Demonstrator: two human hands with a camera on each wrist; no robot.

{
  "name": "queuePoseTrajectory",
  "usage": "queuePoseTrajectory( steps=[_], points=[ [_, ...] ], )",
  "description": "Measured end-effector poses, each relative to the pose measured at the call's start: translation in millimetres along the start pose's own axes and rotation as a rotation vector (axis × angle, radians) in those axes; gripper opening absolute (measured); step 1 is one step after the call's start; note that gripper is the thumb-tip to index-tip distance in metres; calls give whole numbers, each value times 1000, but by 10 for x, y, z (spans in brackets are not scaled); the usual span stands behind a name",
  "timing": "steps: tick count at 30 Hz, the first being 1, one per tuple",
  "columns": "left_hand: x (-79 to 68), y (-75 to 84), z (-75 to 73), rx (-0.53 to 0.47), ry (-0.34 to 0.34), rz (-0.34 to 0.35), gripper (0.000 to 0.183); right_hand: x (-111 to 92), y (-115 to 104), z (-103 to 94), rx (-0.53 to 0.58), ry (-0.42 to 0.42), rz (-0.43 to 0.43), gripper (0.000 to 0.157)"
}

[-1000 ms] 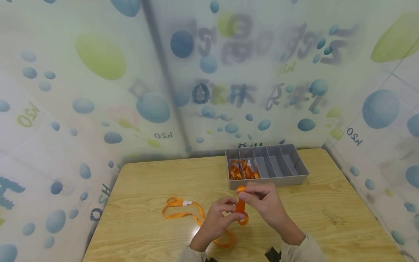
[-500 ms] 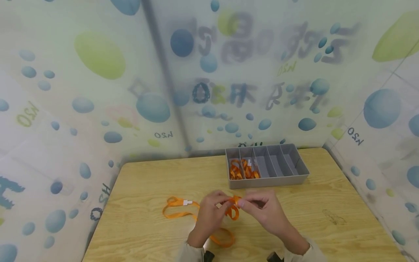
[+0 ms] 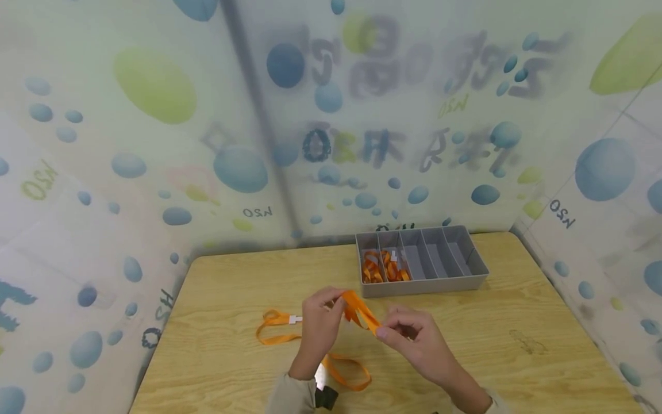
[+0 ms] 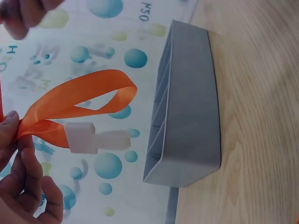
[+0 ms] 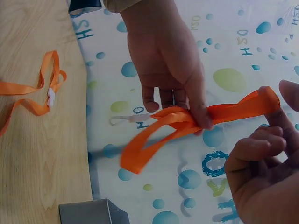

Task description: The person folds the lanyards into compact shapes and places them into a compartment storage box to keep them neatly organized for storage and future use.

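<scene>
An orange lanyard (image 3: pixel 364 313) is stretched in the air between my two hands, folded into several layers. My left hand (image 3: pixel 318 325) pinches one part of it between thumb and fingers. The other end of the fold is pinched by my right hand (image 3: pixel 421 345), lower and to the right. In the left wrist view a loop of the strap and a white plastic clip (image 4: pixel 81 137) with a pale hook stick out past the left fingers. A second orange lanyard (image 3: pixel 279 340) lies loosely on the table to the left, partly hidden behind the left hand and forearm.
At the back right of the wooden table (image 3: pixel 233 287) stands a grey divided box (image 3: pixel 424 286). Its two leftmost compartments hold orange lanyards (image 3: pixel 394 270). A patterned sheet (image 3: pixel 331 190) with blue and green spots hangs behind the table and at both sides.
The held lanyard has gone from upright to a slanting stretch between the hands. My left hand has moved up and left, and the right hand now sits lower, with a wider gap between them.
</scene>
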State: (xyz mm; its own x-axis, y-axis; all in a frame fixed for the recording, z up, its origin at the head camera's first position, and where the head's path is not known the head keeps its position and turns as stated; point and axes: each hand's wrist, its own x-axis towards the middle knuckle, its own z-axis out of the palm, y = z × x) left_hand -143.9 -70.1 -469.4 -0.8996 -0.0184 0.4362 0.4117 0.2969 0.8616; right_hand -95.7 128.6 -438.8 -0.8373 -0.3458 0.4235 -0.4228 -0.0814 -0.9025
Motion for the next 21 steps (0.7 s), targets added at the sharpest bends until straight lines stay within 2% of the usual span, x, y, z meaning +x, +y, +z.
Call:
queuePoseTrajectory(
  steps=[4,10,13,21],
  points=[
    [22,31,-3,-56,-2,-29,19,11,33,24,-27,44,16,22],
    [49,91,-9,-107,-6,-23,14,17,60,69,-129,125,60,27],
    [64,116,-14,-131,-8,-36,13,11,80,99,-143,165,70,26],
    [110,167,-15,-171,-21,-65,13,2,193,157,-198,261,-30,24]
  ],
)
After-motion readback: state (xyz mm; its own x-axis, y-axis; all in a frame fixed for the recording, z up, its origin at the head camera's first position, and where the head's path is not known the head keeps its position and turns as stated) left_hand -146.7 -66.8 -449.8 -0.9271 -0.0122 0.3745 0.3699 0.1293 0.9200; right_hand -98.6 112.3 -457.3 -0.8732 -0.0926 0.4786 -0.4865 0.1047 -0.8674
